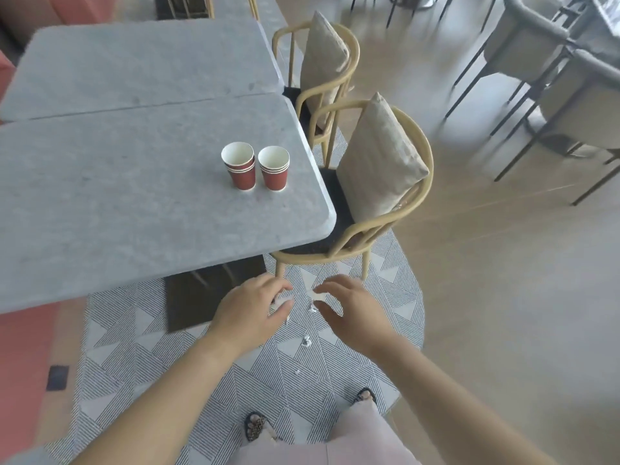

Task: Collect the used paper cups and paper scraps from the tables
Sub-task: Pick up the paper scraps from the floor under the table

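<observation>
One paper scrap pinched in left fingers, right fingers spread just beside

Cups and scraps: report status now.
Right grip open, empty; left grip at a white scrap, hold unclear. Two stacks of red cups upright on table, untouched. More scraps on rug. Nothing in the way.

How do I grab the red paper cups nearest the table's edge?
Best wrap fingers round the red wall of the right stack of red paper cups, below the white rim, coming from the tan chair's side. It stands upright, and the left stack of red paper cups sits close beside it, blocking that other side.
</observation>
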{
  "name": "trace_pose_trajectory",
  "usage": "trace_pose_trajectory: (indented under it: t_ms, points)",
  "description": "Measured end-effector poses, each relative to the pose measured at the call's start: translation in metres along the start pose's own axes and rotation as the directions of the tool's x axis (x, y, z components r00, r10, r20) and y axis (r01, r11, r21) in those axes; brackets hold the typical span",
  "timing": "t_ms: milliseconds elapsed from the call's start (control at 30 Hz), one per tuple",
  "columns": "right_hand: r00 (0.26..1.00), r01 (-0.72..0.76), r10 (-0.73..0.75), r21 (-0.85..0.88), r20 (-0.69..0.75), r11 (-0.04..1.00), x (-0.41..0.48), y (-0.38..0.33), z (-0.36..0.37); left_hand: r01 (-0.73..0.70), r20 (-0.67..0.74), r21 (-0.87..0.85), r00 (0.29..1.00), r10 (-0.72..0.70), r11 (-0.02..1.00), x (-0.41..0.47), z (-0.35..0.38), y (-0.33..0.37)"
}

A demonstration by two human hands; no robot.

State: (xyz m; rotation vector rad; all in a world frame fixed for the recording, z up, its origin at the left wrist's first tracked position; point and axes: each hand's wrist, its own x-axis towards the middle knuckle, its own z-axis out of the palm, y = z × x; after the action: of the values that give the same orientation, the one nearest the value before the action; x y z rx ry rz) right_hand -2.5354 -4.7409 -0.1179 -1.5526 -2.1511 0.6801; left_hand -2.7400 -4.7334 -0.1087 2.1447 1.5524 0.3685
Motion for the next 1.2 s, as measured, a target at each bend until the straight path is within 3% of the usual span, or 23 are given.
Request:
trace_pose_trajectory:
  t_ms: [367,767,1033,1200]
  points:
    - [0.995,-0.046,0.043,0.027,0.095,0.999,0.002,0.109,0.055,0.135,0.025,-0.004,0.991,-0.135,0.991,0.023,0.105,-0.032]
    - [0.975,-0.131,0.128,0.007,0.180,0.991,0.022,0.309,0.278,0.143,0.082,0.000,0.986,-0.143,0.990,0.085,0.350,-0.190]
    - [0.978,-0.063,0.069,-0.033,0.199,0.997,0.066,0.435,0.419,0.114,0.102,0.033,0.988,-0.117,0.993,0.149,0.504,-0.293]
    - [0.976,-0.068,0.070,-0.015,0.209,0.998,0.088,0.498,0.492,0.208,0.099,-0.039,0.974,-0.203,0.977,0.182,0.578,-0.350]
